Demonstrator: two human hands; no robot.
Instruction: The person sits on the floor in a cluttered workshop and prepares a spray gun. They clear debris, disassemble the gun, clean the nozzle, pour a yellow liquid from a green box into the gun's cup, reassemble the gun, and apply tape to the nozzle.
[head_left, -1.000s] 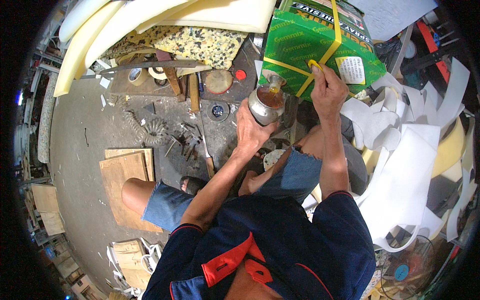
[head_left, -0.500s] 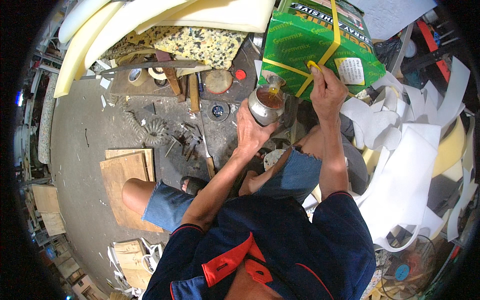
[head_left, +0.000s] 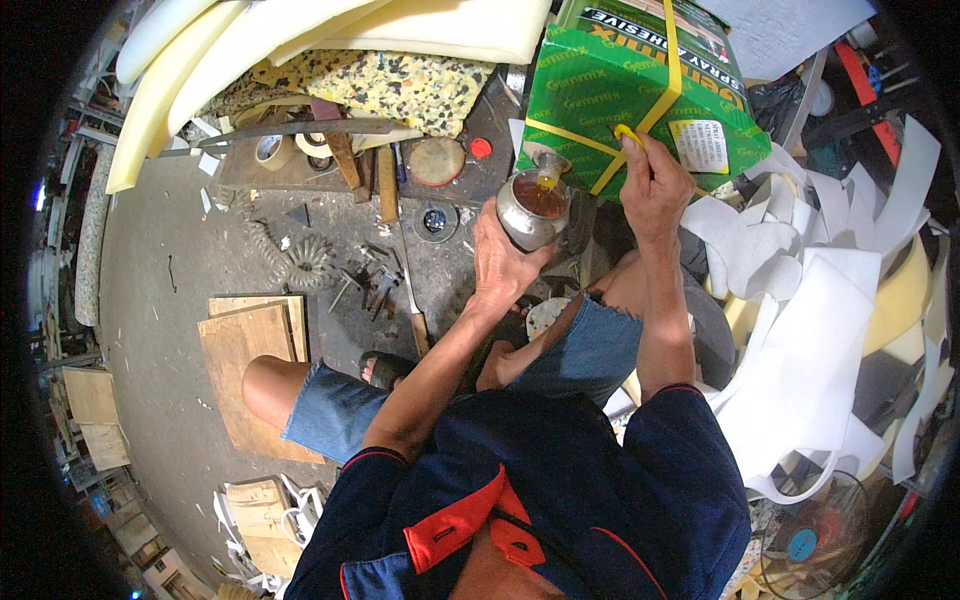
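My left hand (head_left: 505, 255) is closed round a round metal pot (head_left: 530, 225) holding reddish-brown liquid. Yellow liquid runs into the pot from a short metal spout (head_left: 550, 159) on a green cardboard box (head_left: 580, 75) tied with yellow strapping (head_left: 665, 95). My right hand (head_left: 652, 178) is raised against the box front, thumb and fingers pinched on a small yellow piece (head_left: 626, 131) beside the spout. The pot sits just under the spout; whether the two touch is unclear.
Foam strips (head_left: 190, 70) and speckled foam (head_left: 400, 90) lie top left. Tape rolls (head_left: 270, 150), hand tools (head_left: 388, 185) and a coiled hose (head_left: 295, 260) are ahead. Plywood boards (head_left: 245, 370) lie left, white offcuts (head_left: 800, 330) pile right, and a fan (head_left: 805, 545) stands lower right.
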